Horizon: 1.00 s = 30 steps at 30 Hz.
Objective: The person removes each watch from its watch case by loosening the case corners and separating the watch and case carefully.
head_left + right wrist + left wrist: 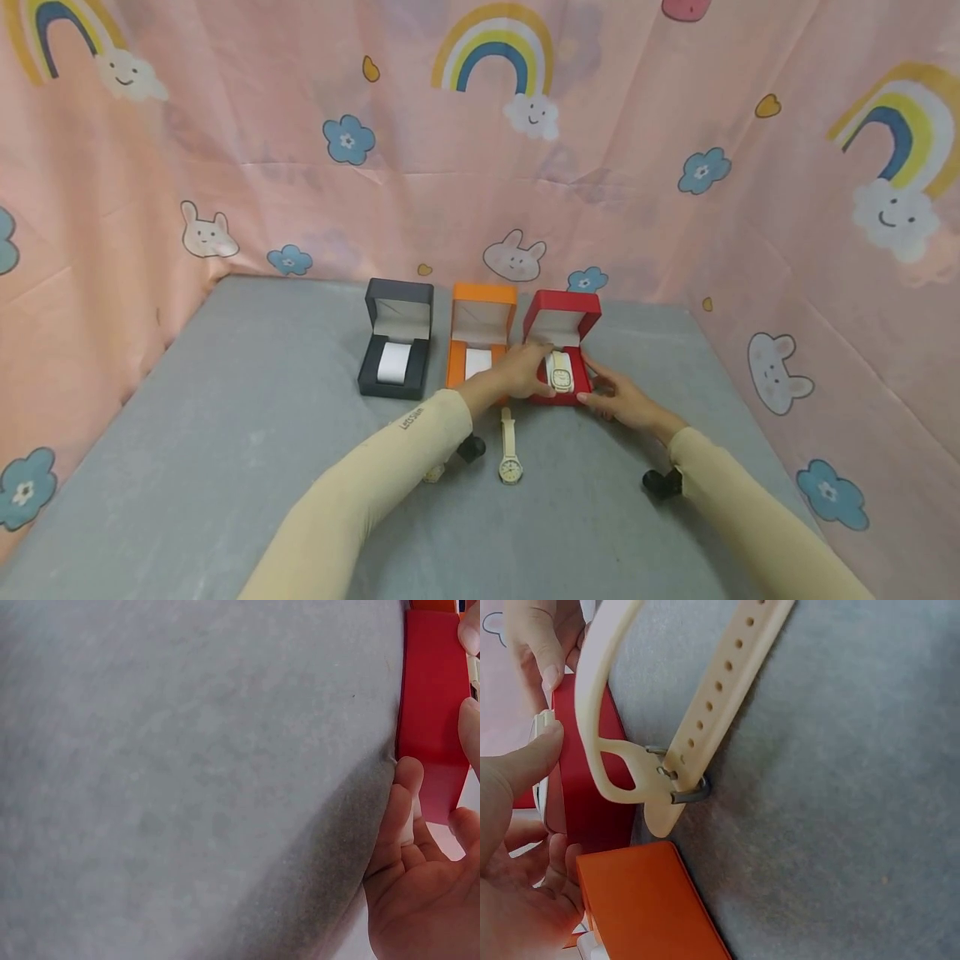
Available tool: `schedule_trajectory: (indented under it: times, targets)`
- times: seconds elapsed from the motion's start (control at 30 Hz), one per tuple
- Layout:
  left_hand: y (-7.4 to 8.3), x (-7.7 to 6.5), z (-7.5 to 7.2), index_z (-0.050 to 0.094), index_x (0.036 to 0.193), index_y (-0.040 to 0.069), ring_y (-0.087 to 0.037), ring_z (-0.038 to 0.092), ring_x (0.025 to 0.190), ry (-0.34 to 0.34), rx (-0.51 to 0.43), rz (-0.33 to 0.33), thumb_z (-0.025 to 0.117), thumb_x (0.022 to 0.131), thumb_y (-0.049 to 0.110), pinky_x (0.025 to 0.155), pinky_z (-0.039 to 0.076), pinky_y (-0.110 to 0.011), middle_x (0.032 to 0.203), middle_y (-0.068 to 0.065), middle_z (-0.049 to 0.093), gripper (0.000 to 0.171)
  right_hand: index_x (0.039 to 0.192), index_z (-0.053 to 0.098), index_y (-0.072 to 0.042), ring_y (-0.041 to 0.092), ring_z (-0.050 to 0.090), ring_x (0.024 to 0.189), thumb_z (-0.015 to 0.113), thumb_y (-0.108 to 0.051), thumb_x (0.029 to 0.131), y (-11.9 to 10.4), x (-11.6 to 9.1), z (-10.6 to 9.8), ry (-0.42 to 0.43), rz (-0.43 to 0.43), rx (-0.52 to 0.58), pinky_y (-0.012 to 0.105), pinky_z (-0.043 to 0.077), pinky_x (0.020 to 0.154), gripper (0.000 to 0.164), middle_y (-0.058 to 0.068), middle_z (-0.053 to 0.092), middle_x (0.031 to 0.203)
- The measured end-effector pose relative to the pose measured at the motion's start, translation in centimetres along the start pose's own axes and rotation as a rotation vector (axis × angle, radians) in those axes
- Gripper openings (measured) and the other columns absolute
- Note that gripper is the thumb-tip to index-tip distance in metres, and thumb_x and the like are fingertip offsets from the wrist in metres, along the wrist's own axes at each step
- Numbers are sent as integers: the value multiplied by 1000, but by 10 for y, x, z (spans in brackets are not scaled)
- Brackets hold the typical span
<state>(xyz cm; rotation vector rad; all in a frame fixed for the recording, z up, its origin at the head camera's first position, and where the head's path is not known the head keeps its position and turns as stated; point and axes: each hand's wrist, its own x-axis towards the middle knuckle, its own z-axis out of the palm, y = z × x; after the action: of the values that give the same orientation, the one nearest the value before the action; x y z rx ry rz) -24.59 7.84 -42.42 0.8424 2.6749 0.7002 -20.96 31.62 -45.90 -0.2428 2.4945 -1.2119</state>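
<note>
A cream wristwatch (560,377) sits on the white cushion inside the open red watch box (562,302). My left hand (521,371) reaches over the box's left side, with thumb and fingers around the watch and its cushion. In the left wrist view, the thumb presses on the watch (547,720) near the box's front wall. At the box's right front corner, my right hand (626,406) grips the red box, its thumb on the front edge and its fingers along the side. The right wrist view shows this hand (427,892) against the red wall.
Left of the red box stand an open orange box (484,293) and an open dark grey box (400,290), each with a white cushion. A second cream watch (510,469) lies in front; another watch (433,473) is partly hidden by the left sleeve. Printed pink cloth surrounds the grey table (247,400).
</note>
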Motion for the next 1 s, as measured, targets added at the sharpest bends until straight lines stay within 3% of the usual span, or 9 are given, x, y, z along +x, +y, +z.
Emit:
schedule_trajectory:
  times: [0.57,0.87,1.0]
  targets:
    - [1,7,-1,46,150,4,-20,45,131,-25,15,-26,81,86,33,111,45,-31,149,-11,43,79,164,9,-19,23,56,78,66,-31,99,1,0,-2,-15,14,-3,32,52,67,87,24,49,121]
    - [0,3,-2,45,150,10,-21,47,130,-6,-32,-20,82,86,32,113,45,-35,151,-11,42,77,164,9,-17,21,55,75,66,-25,99,-3,-2,-2,-19,-6,2,31,51,64,87,24,50,118]
    - [-2,2,0,41,149,12,-21,50,127,12,-16,19,81,86,33,112,45,-36,147,-8,49,77,164,9,-16,20,55,74,66,-25,99,-3,-2,-2,-18,-8,0,31,52,64,87,23,51,117]
